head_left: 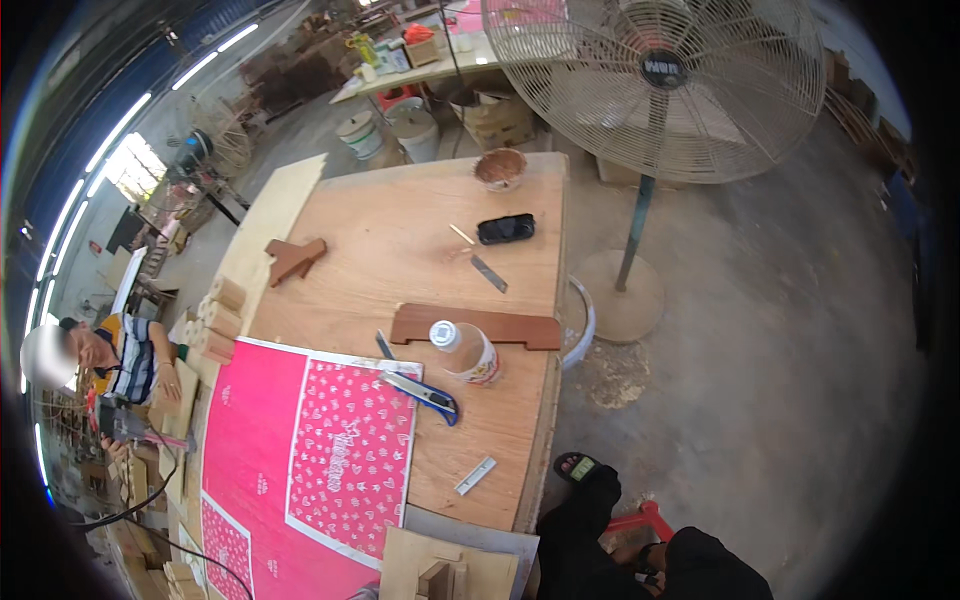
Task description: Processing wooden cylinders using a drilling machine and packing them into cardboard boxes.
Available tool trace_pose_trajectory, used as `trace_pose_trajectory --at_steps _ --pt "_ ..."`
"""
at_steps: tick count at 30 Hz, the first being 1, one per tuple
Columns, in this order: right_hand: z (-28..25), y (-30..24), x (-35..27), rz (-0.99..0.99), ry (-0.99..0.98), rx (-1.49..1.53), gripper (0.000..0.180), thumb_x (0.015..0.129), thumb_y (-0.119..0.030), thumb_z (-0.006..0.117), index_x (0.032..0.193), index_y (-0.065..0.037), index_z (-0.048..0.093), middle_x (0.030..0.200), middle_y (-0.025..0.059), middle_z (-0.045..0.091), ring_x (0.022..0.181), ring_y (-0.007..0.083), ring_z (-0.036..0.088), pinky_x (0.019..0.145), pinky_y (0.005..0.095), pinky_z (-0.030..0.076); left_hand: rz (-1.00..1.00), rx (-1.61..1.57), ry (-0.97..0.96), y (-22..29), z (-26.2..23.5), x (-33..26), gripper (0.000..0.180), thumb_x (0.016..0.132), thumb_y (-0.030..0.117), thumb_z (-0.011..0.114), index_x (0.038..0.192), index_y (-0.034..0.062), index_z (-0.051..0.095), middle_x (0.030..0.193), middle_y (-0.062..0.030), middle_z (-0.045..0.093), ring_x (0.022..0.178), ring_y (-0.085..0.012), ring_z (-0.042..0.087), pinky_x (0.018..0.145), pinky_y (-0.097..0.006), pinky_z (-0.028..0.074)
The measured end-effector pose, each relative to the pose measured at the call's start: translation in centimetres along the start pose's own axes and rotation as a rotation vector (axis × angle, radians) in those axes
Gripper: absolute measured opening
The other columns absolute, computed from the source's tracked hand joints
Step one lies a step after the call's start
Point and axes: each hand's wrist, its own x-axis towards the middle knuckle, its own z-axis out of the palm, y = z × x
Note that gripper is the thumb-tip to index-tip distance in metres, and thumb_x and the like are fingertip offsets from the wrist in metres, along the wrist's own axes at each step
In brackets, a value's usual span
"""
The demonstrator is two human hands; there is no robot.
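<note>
Neither my left hand nor my right hand can be made out. Low in the view, between my dark-clad knees, is a small skin-toned shape with dark parts; whether it is a hand or a foot I cannot tell. On the wooden worktable point(340, 215) beside me lies a blue utility knife point(425, 395), partly over a pink printed sheet point(250, 415). A capped plastic bottle point(466, 352) stands by a long brown wooden piece point(520, 329). Nearer me is a small pale strip point(475, 476). A wooden board point(410, 565) with small blocks sits at the bottom edge.
Farther up the table are a black phone-like object point(506, 229), a flat metal blade point(489, 274), a bowl point(499, 168) and joined brown wood pieces point(296, 260). A large standing fan point(655, 90) rises beyond the right edge. A co-worker point(135, 350) is at the left. A red stool point(645, 520) is near my legs.
</note>
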Motion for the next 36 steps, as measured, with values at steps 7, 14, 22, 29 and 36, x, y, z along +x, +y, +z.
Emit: trace_pose_trajectory --at_steps 7,14,22,29,36 --pt "-7.1 -12.6 -0.5 -0.304 -0.018 -0.405 0.037 0.092 -0.025 0.056 0.123 -0.005 0.061 0.115 0.0152 0.065 0.104 0.0301 0.061 0.090 0.0415 0.048 0.034 -0.030 0.066 -0.1 2.3 -0.4 0.041 0.085 0.030 0.066 0.120 0.0096 0.060 0.109 -0.0179 0.062 0.104 -0.0337 0.059 0.086 -0.043 0.048" --pt "-11.9 -14.7 -2.5 -0.539 -0.325 -0.962 0.036 0.094 -0.029 0.052 0.119 -0.004 0.063 0.116 0.0177 0.065 0.102 0.0328 0.063 0.088 0.0427 0.049 0.024 -0.067 0.217 -1.6 3.8 -3.7 0.042 0.083 0.030 0.067 0.119 0.0092 0.059 0.111 -0.0171 0.061 0.106 -0.0324 0.058 0.087 -0.042 0.048" --pt "-2.8 -32.1 -17.9 -0.938 -0.309 -1.446 0.040 0.098 -0.029 0.052 0.126 -0.001 0.058 0.106 0.0165 0.067 0.100 0.0277 0.063 0.092 0.0397 0.047 -0.094 0.119 0.503 -7.1 4.8 -16.6 0.044 0.081 0.029 0.067 0.119 0.0088 0.058 0.113 -0.0162 0.059 0.108 -0.0308 0.058 0.089 -0.042 0.049" --pt "18.6 -32.4 -37.4 -1.105 -0.983 -1.120 0.029 0.100 -0.017 0.054 0.119 0.003 0.062 0.113 0.0158 0.068 0.106 0.0222 0.062 0.095 0.0329 0.046 -0.268 0.706 0.991 -10.6 0.3 -24.1 0.048 0.078 0.023 0.065 0.124 0.0098 0.057 0.142 -0.0244 0.044 0.139 -0.0418 0.033 0.114 -0.058 0.022" --pt "30.8 -32.2 -40.7 -1.179 -1.269 -1.183 0.026 0.093 -0.016 0.062 0.111 0.003 0.066 0.084 0.0114 0.073 0.083 0.0183 0.070 0.076 0.0339 0.054 -0.450 0.835 0.806 -15.8 0.6 -25.5 0.045 0.085 0.028 0.054 0.126 0.0086 0.059 0.145 -0.0253 0.041 0.140 -0.0401 0.033 0.112 -0.064 0.020"
